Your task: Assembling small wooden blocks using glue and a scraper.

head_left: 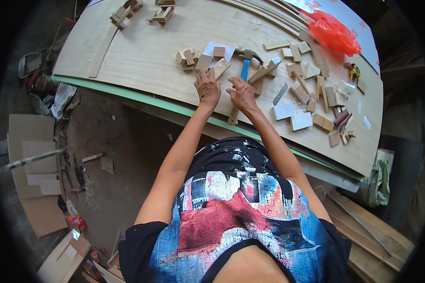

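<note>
My left hand (pixel 207 87) is over the plywood tabletop (pixel 146 59), its fingers closed about the near end of a short pale wood piece (pixel 221 69). Its fingertips hide that end. A pale wood block (pixel 203 62) sits just beyond those fingers. To the right, my right hand (pixel 243 95) is open, with thumb and fingers apart and nothing seen between them. It lies over the handle of a claw hammer (pixel 245 69), whose dark head points away from me and whose wooden butt shows below the hand. Right of the hammer, a longer wood piece (pixel 263 70) leans on another block.
Several small wood offcuts (pixel 300 92) are scattered at the right, with a metal strip (pixel 280 94), a yellow tape measure (pixel 354 71) and a red plastic bag (pixel 333 33). Small wooden assemblies (pixel 163 15) stand at the far left. The table's green edge (pixel 127 95) runs before me.
</note>
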Demonstrator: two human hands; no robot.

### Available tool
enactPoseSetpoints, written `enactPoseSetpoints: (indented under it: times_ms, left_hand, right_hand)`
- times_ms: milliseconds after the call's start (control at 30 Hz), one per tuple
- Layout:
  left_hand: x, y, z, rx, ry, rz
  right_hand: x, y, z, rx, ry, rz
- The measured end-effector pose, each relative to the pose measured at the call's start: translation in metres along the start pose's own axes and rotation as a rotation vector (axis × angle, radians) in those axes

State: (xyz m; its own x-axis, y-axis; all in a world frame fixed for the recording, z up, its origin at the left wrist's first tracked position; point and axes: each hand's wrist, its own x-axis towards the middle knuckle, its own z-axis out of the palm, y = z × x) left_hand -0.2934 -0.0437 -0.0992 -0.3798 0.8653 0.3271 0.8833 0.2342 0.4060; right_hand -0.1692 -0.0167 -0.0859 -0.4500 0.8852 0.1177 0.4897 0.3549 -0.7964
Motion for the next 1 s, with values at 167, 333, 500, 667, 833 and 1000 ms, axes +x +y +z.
enactPoseSetpoints:
  times_ms: [167, 333, 500, 667, 833, 1000]
  left_hand:
    - [0.015, -0.007, 0.010, -0.026, 0.017, 0.055]
    - [0.018, -0.010, 0.005, -0.082, 0.031, 0.139]
    - [0.006, 0.005, -0.009, -0.289, 0.045, 0.088]
    - [0.006, 0.010, -0.028, -0.858, -0.393, -0.310]
    - [0.004, 0.020, -0.035, -1.052, -0.667, -0.413]
    - [-0.002, 0.057, -0.032, -1.334, -0.836, -0.650]
  right_hand:
    - [0.002, 0.000, -0.005, 0.014, 0.014, 0.096]
    - [0.001, 0.001, -0.006, -0.009, 0.067, 0.132]
    - [0.000, -0.001, -0.003, 0.080, 0.135, 0.124]
    - [-0.007, -0.016, -0.013, -0.027, 0.309, -0.047]
    - [-0.014, -0.010, -0.038, -0.075, 0.215, -0.108]
    - [-0.034, 0.003, -0.075, -0.109, 0.112, -0.077]
